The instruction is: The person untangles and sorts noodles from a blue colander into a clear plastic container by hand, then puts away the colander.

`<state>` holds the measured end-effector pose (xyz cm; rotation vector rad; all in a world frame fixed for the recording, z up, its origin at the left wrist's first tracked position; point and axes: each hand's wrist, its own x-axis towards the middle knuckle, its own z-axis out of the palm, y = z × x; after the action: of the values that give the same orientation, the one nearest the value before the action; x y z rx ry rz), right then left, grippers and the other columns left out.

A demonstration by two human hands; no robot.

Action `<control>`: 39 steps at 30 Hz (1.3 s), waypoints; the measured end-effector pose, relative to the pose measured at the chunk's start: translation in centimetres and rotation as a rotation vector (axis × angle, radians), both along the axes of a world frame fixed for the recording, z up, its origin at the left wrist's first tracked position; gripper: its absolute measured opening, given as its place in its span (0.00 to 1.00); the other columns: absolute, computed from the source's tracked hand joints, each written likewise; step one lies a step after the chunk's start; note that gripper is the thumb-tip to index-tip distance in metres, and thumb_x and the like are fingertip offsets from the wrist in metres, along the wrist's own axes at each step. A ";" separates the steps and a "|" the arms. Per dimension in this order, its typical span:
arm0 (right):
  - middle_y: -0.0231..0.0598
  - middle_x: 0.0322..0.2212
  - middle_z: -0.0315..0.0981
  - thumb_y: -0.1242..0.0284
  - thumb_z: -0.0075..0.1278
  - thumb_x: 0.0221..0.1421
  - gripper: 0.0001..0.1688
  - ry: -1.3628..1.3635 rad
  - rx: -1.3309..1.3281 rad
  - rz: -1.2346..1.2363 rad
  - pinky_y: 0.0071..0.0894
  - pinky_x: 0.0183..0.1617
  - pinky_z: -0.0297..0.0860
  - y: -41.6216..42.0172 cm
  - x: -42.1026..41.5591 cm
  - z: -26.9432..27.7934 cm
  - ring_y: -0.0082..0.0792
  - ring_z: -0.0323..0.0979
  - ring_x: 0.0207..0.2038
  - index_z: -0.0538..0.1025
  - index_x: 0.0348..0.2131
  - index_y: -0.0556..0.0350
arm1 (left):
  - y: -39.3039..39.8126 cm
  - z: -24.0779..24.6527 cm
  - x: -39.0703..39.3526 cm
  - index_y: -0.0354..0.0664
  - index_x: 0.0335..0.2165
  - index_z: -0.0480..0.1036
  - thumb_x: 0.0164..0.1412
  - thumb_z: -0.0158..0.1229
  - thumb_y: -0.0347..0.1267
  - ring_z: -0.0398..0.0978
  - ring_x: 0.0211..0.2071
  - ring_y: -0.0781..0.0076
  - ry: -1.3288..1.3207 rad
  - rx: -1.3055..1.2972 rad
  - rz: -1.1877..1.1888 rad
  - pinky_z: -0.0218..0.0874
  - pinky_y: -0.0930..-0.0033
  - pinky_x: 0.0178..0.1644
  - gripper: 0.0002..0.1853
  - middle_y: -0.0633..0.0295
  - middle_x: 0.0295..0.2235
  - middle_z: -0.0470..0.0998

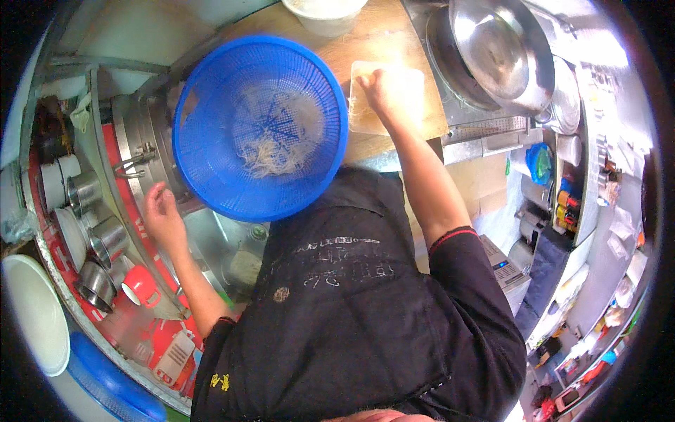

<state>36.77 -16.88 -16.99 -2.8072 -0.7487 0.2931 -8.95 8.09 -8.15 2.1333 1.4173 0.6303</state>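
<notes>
A large blue plastic colander (211, 174) stands tilted before me, its rim over the edge of a sink. Pale, thin shreds (274, 158) lie in its lower part. On the wooden board to its right is a translucent rectangular plastic container (406, 113). My right hand (373, 88) is curled into a fist over this container; glare hides whether the fingers hold anything. A few shreds (354, 105) show at the container's left side. Left of the colander, my left hand (163, 208) hangs apart from it, fingers loosely bent, with nothing seen in it.
A white tub (327, 16) stands at the board's (369, 39) far edge. Large steel pans (501, 47) sit on the stove at upper right. A metal tap (140, 158) juts out near my left hand. Steel pots (108, 237) and a red mug (141, 286) occupy the left shelf.
</notes>
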 end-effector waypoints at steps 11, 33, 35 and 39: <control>0.25 0.28 0.77 0.68 0.57 0.69 0.10 0.691 1.128 -0.266 0.22 0.34 0.70 -6.9 -1.4 -4.4 0.18 0.74 0.29 0.82 0.42 0.56 | -7.3 5.6 20.3 0.37 0.43 0.80 0.67 0.61 0.22 0.78 0.48 0.68 -0.331 0.085 -0.539 0.70 0.67 0.55 0.08 0.58 0.46 0.80; 0.36 0.42 0.75 0.72 0.63 0.61 0.21 0.277 0.975 -0.129 0.23 0.37 0.70 -10.5 -1.7 7.0 0.21 0.70 0.32 0.80 0.53 0.53 | -14.9 0.0 38.2 0.34 0.42 0.80 0.67 0.64 0.30 0.78 0.34 0.78 -0.174 -0.385 -1.045 0.70 0.73 0.39 0.09 0.64 0.34 0.81; 0.36 0.45 0.73 0.71 0.62 0.62 0.23 0.320 1.037 -0.082 0.22 0.39 0.70 -10.9 -1.3 7.2 0.22 0.70 0.34 0.80 0.56 0.52 | -14.7 -0.3 38.2 0.33 0.43 0.80 0.69 0.63 0.30 0.78 0.36 0.80 -0.238 -0.560 -1.020 0.71 0.75 0.41 0.10 0.66 0.36 0.81; 0.31 0.42 0.74 0.70 0.60 0.66 0.22 0.418 1.077 0.031 0.21 0.39 0.70 -10.3 -1.1 8.4 0.19 0.69 0.34 0.79 0.58 0.52 | -14.9 1.1 38.2 0.33 0.45 0.79 0.70 0.62 0.31 0.75 0.34 0.82 -0.275 -0.873 -0.976 0.68 0.76 0.38 0.11 0.67 0.34 0.80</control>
<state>35.70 -27.17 -8.60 -1.6518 -0.5879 0.3309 29.25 -6.77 -7.06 1.6127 0.2591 -0.0944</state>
